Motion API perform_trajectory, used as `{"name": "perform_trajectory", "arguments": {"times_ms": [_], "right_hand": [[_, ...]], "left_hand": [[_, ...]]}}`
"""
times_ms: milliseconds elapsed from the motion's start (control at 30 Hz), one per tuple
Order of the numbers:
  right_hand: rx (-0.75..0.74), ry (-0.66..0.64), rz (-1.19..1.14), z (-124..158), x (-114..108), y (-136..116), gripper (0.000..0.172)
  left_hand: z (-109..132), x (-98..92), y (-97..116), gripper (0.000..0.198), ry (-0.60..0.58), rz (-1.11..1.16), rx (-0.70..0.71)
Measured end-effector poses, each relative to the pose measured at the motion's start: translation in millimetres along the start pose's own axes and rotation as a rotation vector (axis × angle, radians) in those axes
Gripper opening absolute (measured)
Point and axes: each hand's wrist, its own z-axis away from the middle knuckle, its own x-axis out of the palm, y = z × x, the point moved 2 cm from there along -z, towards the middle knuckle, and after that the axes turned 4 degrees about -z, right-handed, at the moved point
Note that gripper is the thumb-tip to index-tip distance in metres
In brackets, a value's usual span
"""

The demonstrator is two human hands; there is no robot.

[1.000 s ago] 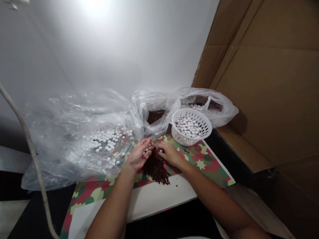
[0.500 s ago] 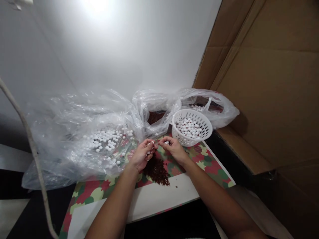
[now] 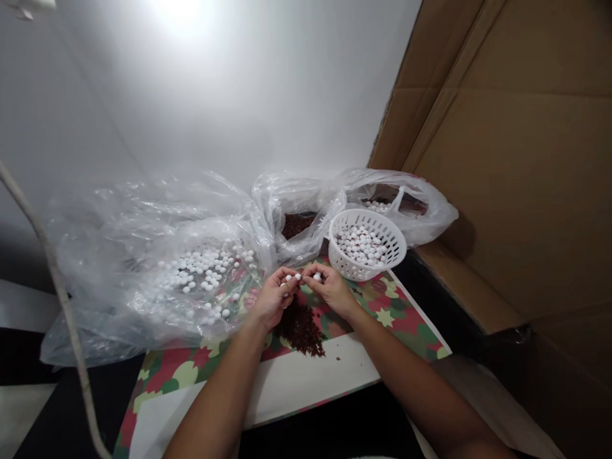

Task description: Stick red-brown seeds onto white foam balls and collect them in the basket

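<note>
My left hand (image 3: 273, 298) is closed around several small white balls, with one white ball (image 3: 298, 276) pinched at its fingertips. Close beside it, my right hand (image 3: 333, 290) is also closed and has a white ball (image 3: 317, 277) between its fingers. The fingertips of both hands nearly meet; any small piece between them is too tiny to make out. Below the hands lies a heap of small dark reddish-brown pieces (image 3: 303, 331) on the patterned sheet. Just beyond my right hand stands a white slotted basket (image 3: 396, 252) holding many white balls with reddish-brown bits among them.
On the left spreads a large clear plastic bag (image 3: 115, 255) with loose white balls (image 3: 210, 264). Behind the hands, another bag (image 3: 272, 191) holds brown pieces (image 3: 296, 224). A third bag (image 3: 440, 217) lies behind the basket. Cardboard (image 3: 526, 191) rises at right; a pale cord (image 3: 60, 280) hangs at left.
The white ball at my left fingertips shows more plainly now, and the two hands' fingertips have come slightly closer together. The heap, bags and basket look the same.
</note>
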Motion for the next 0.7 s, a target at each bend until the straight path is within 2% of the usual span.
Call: {"name": "perform_trajectory", "arguments": {"times_ms": [233,533,700], "right_hand": [[-0.014,-0.017,0.002,-0.1,-0.6,2.9,0.031],[0.007,0.054,0.035,0.3,3.2,5.9,0.033],[-0.006,0.046,0.008,1.2,2.1,3.0,0.034]], "left_hand": [[-1.2,0.1,-1.1,0.038,0.035,-0.072,0.046],[0.9,2.7,-3.7,0.034,0.102,-0.135,0.08],[3.0,4.1,-0.2,0.036,0.091,-0.158,0.064]]}}
